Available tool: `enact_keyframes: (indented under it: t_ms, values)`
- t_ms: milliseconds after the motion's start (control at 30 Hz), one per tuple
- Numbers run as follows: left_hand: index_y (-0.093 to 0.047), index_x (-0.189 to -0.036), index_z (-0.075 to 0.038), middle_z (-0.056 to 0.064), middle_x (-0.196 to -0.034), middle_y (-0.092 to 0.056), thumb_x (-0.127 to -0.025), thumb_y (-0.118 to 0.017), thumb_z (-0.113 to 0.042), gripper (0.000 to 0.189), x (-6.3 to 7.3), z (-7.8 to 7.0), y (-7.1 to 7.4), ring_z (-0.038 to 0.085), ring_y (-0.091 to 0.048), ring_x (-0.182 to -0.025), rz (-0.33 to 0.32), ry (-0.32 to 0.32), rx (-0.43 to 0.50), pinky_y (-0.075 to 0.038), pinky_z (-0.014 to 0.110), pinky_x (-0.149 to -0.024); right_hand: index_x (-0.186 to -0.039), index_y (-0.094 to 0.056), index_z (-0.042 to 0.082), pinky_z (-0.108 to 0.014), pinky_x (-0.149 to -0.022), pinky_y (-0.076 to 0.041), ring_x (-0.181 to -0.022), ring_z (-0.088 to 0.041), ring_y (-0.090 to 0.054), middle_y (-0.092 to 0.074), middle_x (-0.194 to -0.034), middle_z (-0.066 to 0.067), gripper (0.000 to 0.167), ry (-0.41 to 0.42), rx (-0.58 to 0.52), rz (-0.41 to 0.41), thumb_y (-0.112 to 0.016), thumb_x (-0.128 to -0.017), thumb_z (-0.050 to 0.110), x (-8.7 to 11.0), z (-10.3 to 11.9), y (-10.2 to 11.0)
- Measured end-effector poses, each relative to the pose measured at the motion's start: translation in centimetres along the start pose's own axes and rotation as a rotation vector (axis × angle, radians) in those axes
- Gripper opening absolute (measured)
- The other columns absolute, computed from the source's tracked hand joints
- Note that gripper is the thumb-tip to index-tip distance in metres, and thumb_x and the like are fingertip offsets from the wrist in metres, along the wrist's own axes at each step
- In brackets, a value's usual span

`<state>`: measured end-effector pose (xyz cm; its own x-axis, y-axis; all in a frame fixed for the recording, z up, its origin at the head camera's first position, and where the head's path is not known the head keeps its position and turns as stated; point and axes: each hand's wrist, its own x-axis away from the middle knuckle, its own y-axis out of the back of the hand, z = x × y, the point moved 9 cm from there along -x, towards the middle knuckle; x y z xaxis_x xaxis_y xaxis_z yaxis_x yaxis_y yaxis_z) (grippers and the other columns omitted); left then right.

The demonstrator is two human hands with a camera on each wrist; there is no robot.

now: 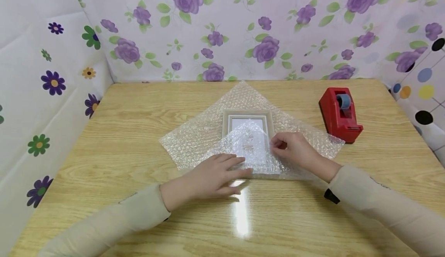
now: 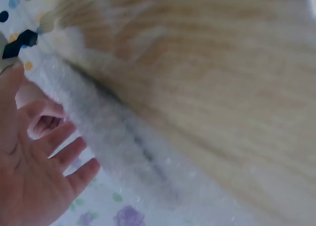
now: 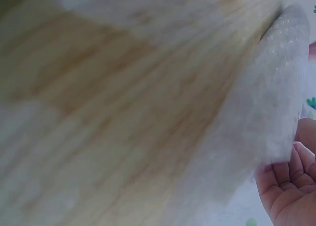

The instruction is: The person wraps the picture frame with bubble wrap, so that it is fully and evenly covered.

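Note:
A picture frame (image 1: 248,113) with a pale border lies on a sheet of clear bubble wrap (image 1: 194,139), turned so one corner points to the back. The wrap's front corner is folded up over the frame's lower part, its tip reaching partway up the picture. My left hand (image 1: 215,176), fingers spread and fairly straight, rests on the folded front edge. At the frame's right side, my right hand (image 1: 295,147) pinches the wrap between thumb and curled fingers. In the right wrist view, those fingers (image 3: 284,179) meet the wrap's edge.
A red tape dispenser (image 1: 338,114) with a roll of tape stands at the right, close to the wrap's right corner. Beneath everything is a wooden table (image 1: 132,133). Flowered cloth (image 1: 222,29) hangs behind it, with more patterned sheets at both sides.

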<state>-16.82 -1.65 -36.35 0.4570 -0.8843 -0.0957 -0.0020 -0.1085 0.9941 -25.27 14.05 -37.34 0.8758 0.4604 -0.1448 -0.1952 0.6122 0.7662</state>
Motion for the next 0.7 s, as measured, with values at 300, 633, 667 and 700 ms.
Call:
enact_keyframes:
  t_ms: [300,633,667,700]
  values:
    - [-0.032,-0.149,-0.023,0.006,-0.153,-0.034,-0.091,-0.057,-0.045,0.066,0.4,0.4,-2.2,0.027,-0.035,-0.139,0.189,0.08,0.041,-0.026,0.049,-0.116,-0.08,-0.068,0.004,-0.024,-0.062,-0.053,-0.07,-0.014,-0.056,-0.06,-0.076,-0.004,0.007,0.072,0.077,-0.045,-0.07,-0.076,-0.002,-0.2,0.5,0.4]
    - [-0.035,-0.146,-0.01,0.006,-0.15,-0.038,-0.087,-0.063,-0.043,0.074,0.1,0.3,-2.1,0.025,-0.038,-0.136,0.201,0.13,-0.024,-0.031,0.047,-0.114,-0.086,-0.067,0.0,-0.025,-0.062,-0.049,-0.071,-0.014,-0.055,-0.062,-0.076,-0.005,0.009,-0.016,0.092,0.041,-0.071,-0.077,0.001,-0.8,0.3,0.2]
    - [-0.036,-0.146,-0.01,0.006,-0.15,-0.039,-0.087,-0.064,-0.042,0.073,0.1,0.3,-2.0,0.025,-0.039,-0.136,0.196,0.129,-0.02,-0.032,0.047,-0.113,-0.088,-0.066,-0.001,-0.026,-0.063,-0.049,-0.071,-0.015,-0.055,-0.062,-0.076,-0.006,0.012,-0.037,0.087,0.053,-0.071,-0.078,0.002,-0.9,0.2,0.2]
    - [-0.037,-0.145,-0.01,0.006,-0.149,-0.04,-0.086,-0.065,-0.041,0.073,0.0,0.3,-1.9,0.025,-0.04,-0.135,0.191,0.129,-0.013,-0.032,0.048,-0.113,-0.091,-0.065,-0.002,-0.028,-0.064,-0.05,-0.072,-0.016,-0.056,-0.062,-0.078,-0.007,0.015,-0.062,0.079,0.063,-0.071,-0.078,0.003,-0.9,0.0,0.1]
